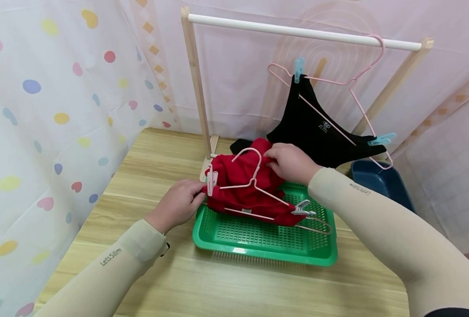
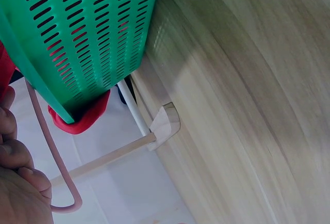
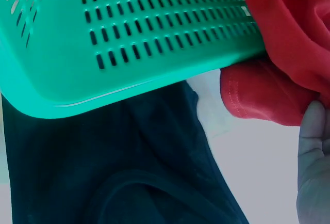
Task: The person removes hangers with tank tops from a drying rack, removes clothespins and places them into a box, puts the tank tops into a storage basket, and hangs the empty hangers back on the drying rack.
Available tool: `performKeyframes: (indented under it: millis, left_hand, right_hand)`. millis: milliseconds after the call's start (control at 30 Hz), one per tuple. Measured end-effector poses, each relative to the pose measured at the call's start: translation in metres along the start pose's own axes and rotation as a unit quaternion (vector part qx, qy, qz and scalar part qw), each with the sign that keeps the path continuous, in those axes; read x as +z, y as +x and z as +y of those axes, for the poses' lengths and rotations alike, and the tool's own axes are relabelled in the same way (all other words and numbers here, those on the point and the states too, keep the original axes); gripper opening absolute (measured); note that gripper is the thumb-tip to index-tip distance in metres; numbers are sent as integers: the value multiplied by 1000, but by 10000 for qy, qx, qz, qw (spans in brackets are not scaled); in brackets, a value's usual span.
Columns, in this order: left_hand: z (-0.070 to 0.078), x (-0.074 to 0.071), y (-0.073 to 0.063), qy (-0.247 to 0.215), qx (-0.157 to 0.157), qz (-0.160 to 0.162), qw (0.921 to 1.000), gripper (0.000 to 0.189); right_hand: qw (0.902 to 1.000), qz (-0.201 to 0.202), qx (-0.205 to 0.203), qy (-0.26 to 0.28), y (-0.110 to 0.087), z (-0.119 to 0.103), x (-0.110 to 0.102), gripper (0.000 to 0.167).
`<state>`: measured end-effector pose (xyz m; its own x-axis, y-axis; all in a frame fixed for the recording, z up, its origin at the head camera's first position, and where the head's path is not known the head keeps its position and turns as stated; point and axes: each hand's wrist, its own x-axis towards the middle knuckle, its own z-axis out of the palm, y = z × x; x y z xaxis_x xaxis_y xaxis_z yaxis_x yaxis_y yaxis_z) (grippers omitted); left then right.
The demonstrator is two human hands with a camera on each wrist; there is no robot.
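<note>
A red garment lies over the back of a green basket, with a pink hanger on it. A pale pink clothespin clips its left end and a grey clothespin its right. My left hand pinches the garment's left corner beside the pink clothespin; the left wrist view shows curled fingers near a pink hanger end. At the garment's upper right, my right hand pinches the red cloth between thumb and fingers. Some fingertips are hidden by cloth.
Behind the basket stands a drying rack with a white rail. A black top hangs there from another pink hanger by blue clothespins. A dark blue bin sits at the right. Another hanger lies in the basket.
</note>
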<state>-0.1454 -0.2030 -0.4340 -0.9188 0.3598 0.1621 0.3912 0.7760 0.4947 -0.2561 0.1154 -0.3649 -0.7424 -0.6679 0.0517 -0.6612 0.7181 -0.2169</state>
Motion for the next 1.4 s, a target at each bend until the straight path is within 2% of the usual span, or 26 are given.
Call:
performKeyframes:
  millis: [233,433,567,667,1100,1300,1400]
  left_hand:
    - [-1,0,-1,12,11,33,10000,18]
    - [-1,1,-2,-5,14,53,10000,15]
    - [-1,0,-2,1,37,77,10000,15]
    - [-2,0,-2,-1,50,87,9999,15]
    - [-2,1,-4,12,-65,52,10000,16]
    - [-2,1,-4,31,-71,48,10000,17]
    - [-2,1,-4,21,-70,41,10000,17]
  right_hand:
    - [9990,-19,-273,347,-12,-8,-5,17]
    - [9968,-525,-249,542,-20,-14,-6,17]
    - [9940,-860,-419,534,-22,-14,-4,8]
    - [9916,-1075,-504,522,-23,-14,-3,7]
    - [9785,-1891,-234,783,-24,-13,6,13]
    - [9727,-2135,-7,906,-25,-12,8,15]
    - [9721,-2181,-18,867,-24,-12,9,15]
